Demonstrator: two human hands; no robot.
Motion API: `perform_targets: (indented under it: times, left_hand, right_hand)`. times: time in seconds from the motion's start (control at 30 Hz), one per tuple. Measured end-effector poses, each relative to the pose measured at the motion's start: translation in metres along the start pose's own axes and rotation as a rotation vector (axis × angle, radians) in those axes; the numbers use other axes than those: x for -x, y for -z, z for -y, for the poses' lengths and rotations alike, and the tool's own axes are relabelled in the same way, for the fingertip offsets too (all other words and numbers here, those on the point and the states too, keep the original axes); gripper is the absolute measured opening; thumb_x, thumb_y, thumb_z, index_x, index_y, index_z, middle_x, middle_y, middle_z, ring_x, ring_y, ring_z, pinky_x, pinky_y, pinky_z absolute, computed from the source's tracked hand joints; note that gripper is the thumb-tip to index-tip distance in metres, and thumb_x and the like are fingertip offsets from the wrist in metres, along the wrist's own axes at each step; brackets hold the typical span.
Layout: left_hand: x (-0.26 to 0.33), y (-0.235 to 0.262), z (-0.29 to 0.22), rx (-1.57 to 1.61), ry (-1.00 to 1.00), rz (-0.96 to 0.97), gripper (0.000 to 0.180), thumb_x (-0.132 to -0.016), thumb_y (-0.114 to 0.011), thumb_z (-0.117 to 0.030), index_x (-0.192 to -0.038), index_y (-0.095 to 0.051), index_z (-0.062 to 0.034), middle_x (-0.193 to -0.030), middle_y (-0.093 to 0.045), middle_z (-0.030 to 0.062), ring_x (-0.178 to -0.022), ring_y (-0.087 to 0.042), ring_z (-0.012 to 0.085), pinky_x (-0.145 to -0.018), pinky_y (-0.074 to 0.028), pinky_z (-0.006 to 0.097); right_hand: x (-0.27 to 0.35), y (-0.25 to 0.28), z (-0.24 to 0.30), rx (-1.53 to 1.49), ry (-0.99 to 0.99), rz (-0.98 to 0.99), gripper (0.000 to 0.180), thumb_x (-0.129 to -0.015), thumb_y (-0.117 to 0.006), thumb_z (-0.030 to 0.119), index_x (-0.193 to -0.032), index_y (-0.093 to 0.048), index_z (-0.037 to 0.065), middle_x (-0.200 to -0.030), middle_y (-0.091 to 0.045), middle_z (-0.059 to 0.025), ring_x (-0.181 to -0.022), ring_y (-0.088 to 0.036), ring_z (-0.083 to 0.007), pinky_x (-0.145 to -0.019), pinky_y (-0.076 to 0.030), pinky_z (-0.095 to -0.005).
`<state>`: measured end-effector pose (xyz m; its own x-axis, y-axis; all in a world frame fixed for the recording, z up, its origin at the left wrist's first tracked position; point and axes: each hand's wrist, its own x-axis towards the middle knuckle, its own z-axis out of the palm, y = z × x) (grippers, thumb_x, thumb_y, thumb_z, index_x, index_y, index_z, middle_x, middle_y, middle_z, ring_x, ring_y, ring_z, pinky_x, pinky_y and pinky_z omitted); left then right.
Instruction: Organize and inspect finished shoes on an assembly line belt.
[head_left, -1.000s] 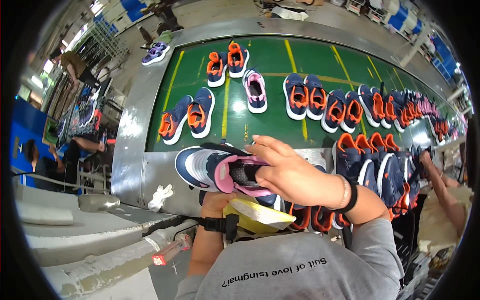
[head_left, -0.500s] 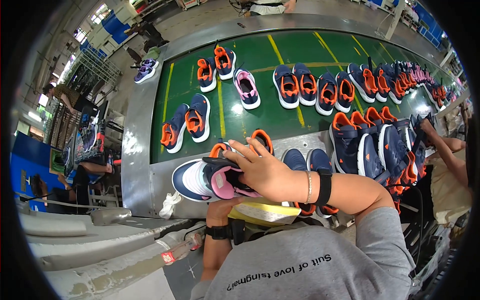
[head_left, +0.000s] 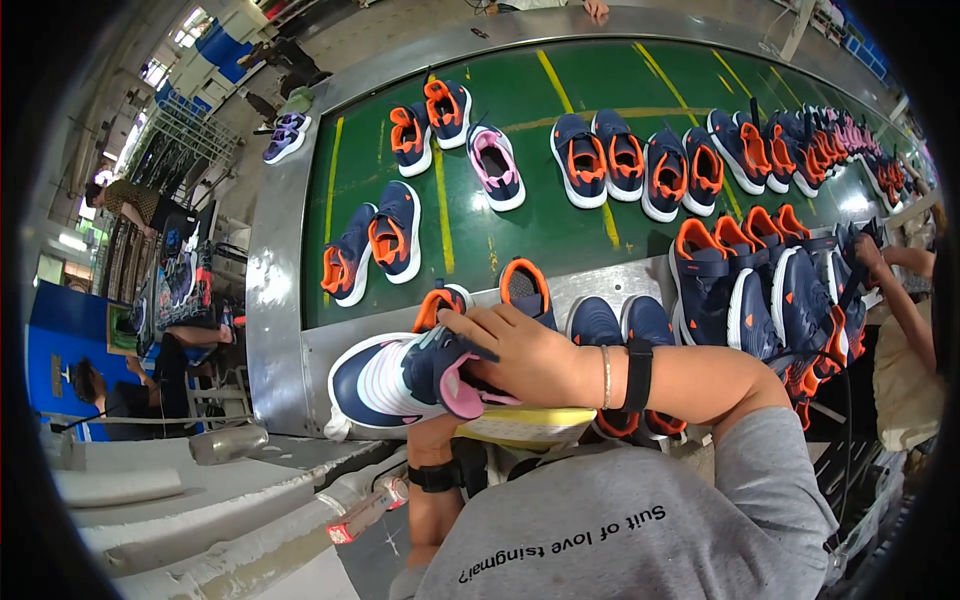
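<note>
A navy sneaker (head_left: 380, 382) with white ridged panels and pink lining is held above the table's near edge, toe pointing left. My right hand (head_left: 515, 352) grips its collar and tongue, fingers bent over the opening. From below, my left hand (head_left: 436, 430) holds the shoe; its fingers are mostly hidden behind it. Just beyond the shoe stand two navy sneakers with orange lining, one (head_left: 437, 302) partly covered and the other (head_left: 527, 288) by my right knuckles. A yellow-edged pad or sheet (head_left: 525, 424) lies under my right forearm.
A green conveyor belt (head_left: 480, 240) with yellow lines carries several navy-orange sneakers and one pink-lined sneaker (head_left: 495, 168). More sneakers (head_left: 700, 285) are piled at the right, near another person's arm (head_left: 895, 290). A purple shoe (head_left: 287, 138) rests on the metal frame (head_left: 270, 290).
The pink-lined sneaker has come slightly lower and left, and tilted. My right fingers have bent down over its collar, where they were stretched out before.
</note>
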<state>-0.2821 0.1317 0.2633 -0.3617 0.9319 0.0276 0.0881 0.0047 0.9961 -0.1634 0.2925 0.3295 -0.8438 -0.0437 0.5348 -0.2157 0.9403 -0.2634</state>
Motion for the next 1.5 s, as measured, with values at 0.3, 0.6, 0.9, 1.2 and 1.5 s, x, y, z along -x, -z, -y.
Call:
perform_targets:
  times: [0.3,0.6,0.9,1.2,1.5]
  left_hand:
    - [-0.005,-0.014,0.006,0.003,0.118,-0.149,0.041,-0.08,-0.058,-0.004,-0.118,-0.046,-0.0019,-0.116,-0.052,0.0099,-0.105,-0.052,0.0225,-0.09,-0.042,0.033]
    - [-0.002,-0.005,0.014,0.249,0.228,-0.165,0.043,-0.078,-0.059,-0.002,-0.118,-0.046,-0.0018,-0.115,-0.053,0.0097,-0.102,-0.053,0.0225,-0.087,-0.043,0.033]
    - [-0.034,-0.006,0.026,0.59,0.265,-0.198,0.045,-0.076,-0.059,0.001,-0.119,-0.046,-0.0016,-0.114,-0.053,0.0095,-0.099,-0.055,0.0226,-0.085,-0.044,0.033]
    - [0.008,0.01,0.044,0.87,0.229,-0.163,0.047,-0.074,-0.06,0.002,-0.119,-0.046,-0.0015,-0.114,-0.054,0.0093,-0.096,-0.056,0.0226,-0.084,-0.045,0.033]
    - [0.012,0.018,0.016,0.806,0.199,-0.228,0.054,-0.076,-0.058,-0.004,-0.127,-0.041,-0.0041,-0.102,-0.054,0.0064,-0.061,-0.043,0.0038,-0.053,-0.034,0.017]
  right_hand:
    - [-0.005,-0.002,-0.003,0.011,-0.043,-0.007,0.023,-0.076,-0.058,0.02,-0.083,-0.063,-0.001,-0.115,-0.045,-0.0124,-0.086,-0.049,-0.0234,-0.074,-0.041,-0.0343]
    - [-0.016,0.019,-0.001,-0.072,0.002,0.192,0.02,-0.077,-0.056,0.018,-0.087,-0.062,0.002,-0.106,-0.049,-0.0089,-0.085,-0.052,-0.0236,-0.073,-0.044,-0.0332]
    - [0.01,0.058,-0.003,-0.409,0.019,0.262,0.053,-0.057,-0.076,0.027,-0.101,-0.059,0.002,-0.123,-0.038,-0.0237,-0.111,-0.042,-0.0354,-0.089,-0.038,-0.0393]
    - [0.017,0.032,-0.016,-0.175,-0.025,0.455,0.04,-0.058,-0.075,0.018,-0.09,-0.058,0.001,-0.134,-0.025,-0.0279,-0.118,-0.038,-0.0395,-0.091,-0.039,-0.0401]
    - [-0.039,-0.025,-0.095,-0.708,-0.487,0.031,0.027,-0.075,-0.066,0.024,-0.075,-0.055,-0.001,-0.105,-0.048,-0.0196,-0.093,-0.051,-0.0296,-0.082,-0.041,-0.0355]
